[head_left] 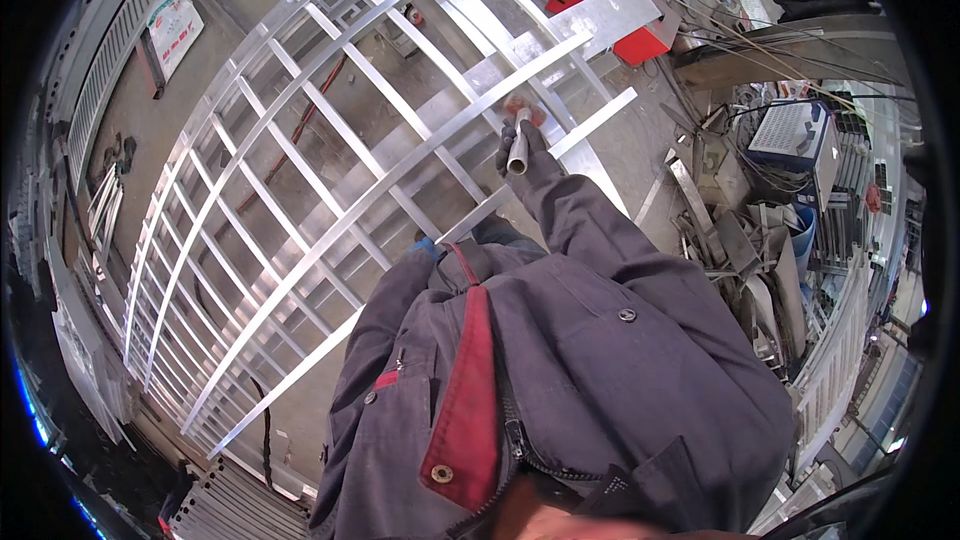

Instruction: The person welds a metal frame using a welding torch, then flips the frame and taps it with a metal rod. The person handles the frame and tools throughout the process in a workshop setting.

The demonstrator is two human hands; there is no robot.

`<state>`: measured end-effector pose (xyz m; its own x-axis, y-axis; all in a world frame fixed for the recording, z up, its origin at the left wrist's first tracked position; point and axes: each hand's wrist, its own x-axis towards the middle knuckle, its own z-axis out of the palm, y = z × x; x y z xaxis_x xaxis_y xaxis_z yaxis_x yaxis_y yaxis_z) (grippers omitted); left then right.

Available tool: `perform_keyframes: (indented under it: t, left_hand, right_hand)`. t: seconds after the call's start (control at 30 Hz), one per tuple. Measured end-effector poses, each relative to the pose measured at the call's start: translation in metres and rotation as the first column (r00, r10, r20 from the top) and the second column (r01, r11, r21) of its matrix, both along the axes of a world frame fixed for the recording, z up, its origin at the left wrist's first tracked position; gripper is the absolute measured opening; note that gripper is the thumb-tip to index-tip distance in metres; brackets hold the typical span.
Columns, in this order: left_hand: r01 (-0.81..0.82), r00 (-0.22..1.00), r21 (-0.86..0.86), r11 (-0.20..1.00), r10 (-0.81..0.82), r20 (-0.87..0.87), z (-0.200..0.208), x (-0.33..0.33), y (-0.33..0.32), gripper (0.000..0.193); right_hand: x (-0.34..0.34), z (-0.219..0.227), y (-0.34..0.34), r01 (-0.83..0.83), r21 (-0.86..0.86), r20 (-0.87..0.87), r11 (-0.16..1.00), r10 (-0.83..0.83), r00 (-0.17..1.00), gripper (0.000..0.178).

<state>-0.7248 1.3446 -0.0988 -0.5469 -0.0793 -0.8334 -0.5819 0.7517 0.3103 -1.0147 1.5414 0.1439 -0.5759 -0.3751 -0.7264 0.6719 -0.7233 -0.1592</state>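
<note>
A large welded frame [385,183] of shiny metal bars, crossing as a grid with several curved members, lies in front of me and to my left. In a dark glove, my right hand [534,140] is closed around the hollow metal-tube handle [518,154] of a mallet. Its reddish, slightly blurred head [524,108] is beside the frame's bars at the right end; contact cannot be told. Only a bit of blue at my left cuff shows of my left hand [425,246], close to the frame's near bar. Its fingers are hidden.
A flat metal plate [605,18] sticks out near a red machine [645,38]. Metal offcuts [700,195] are heaped at right, by a blue-and-white machine [790,130]. A white printed sack [176,28] lies at upper left. A red cable [305,115] runs beneath the frame.
</note>
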Motion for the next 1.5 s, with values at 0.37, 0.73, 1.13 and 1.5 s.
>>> perform_keyframes:
  t: [0.37, 0.73, 1.13, 1.5]
  left_hand:
    - [-0.136, 0.99, 0.088, 0.987, 0.133, 0.038, -0.001, -0.013, 0.002, 0.063]
    - [-0.086, 0.996, 0.173, 0.981, 0.087, -0.001, 0.034, -0.051, -0.001, 0.063]
    - [-0.094, 0.996, 0.147, 0.985, 0.093, 0.015, 0.048, -0.03, -0.01, 0.064]
    - [-0.157, 0.982, -0.204, 0.966, 0.131, -0.136, 0.165, -0.009, -0.001, 0.069]
  right_hand:
    - [0.012, 0.021, -0.001, -0.063, 0.014, -0.087, 0.998, 0.064, 0.994, 0.021]
    - [-0.001, 0.017, 0.019, -0.147, -0.068, -0.016, 0.987, 0.146, 0.989, 0.026]
    - [0.046, 0.034, 0.14, -0.227, 0.68, -0.213, 0.697, 0.484, 0.849, 0.031]
    - [0.151, -0.083, 0.327, 0.144, 0.624, 0.681, -0.768, 0.625, 0.381, 0.078]
